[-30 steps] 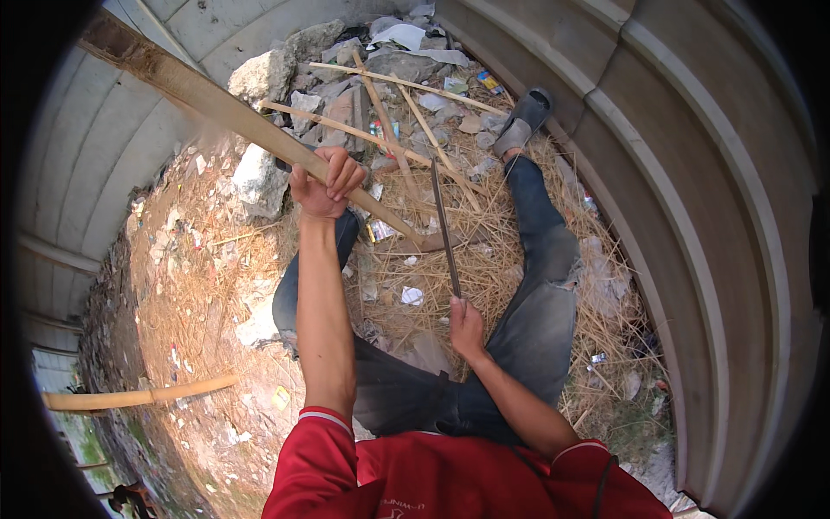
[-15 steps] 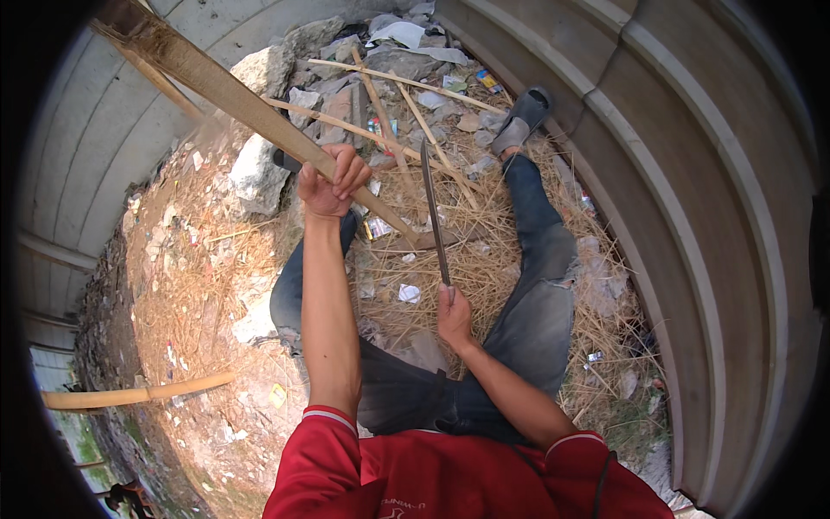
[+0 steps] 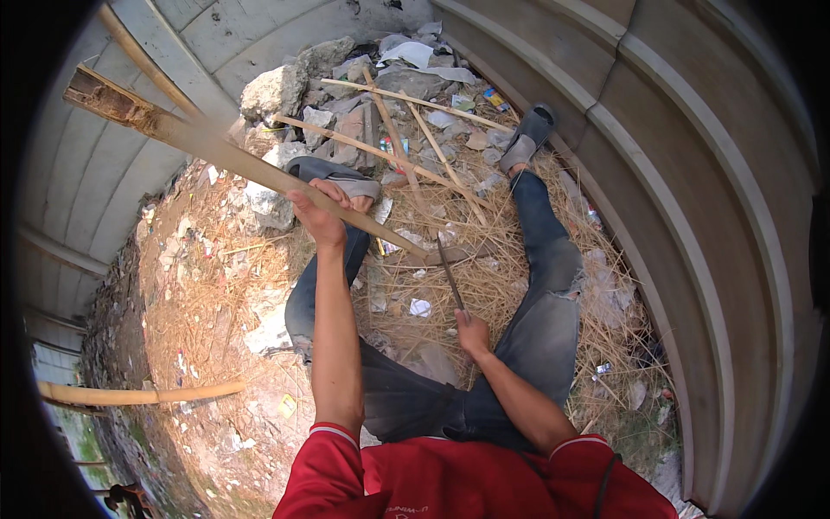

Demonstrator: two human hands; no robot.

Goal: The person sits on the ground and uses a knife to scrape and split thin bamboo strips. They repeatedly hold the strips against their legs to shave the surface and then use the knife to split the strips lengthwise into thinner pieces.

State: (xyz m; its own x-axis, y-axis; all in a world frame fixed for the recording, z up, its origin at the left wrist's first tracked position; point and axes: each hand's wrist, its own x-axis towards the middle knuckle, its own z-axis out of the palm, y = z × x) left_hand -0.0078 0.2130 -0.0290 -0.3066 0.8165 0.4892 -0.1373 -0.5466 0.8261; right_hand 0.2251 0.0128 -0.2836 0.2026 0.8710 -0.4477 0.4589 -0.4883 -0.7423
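Note:
My left hand (image 3: 322, 209) is closed round a long split bamboo pole (image 3: 238, 162), which slants from the upper left down to the ground before me. Its hollow, rough-edged end is up; the narrow end rests at a flat piece of wood (image 3: 467, 253) in the straw. Low in my right hand (image 3: 472, 335) is a long dark-bladed machete (image 3: 450, 278), its handle mostly hidden by my fingers. The blade points away from me, with its tip near the lower end of the pole. My legs are spread to either side of this spot.
Several thin bamboo strips (image 3: 380, 153) lie crossed ahead, by broken rocks (image 3: 275, 92) and litter. A corrugated metal wall (image 3: 692, 199) rises close on the right. Another bamboo pole (image 3: 156, 395) juts in at the left, and a pale panel wall (image 3: 112, 164) stands far left.
The pole's upper end has swung left and down. My right hand has lowered the machete, bringing its tip down near the pole's lower end. Both hands keep their hold.

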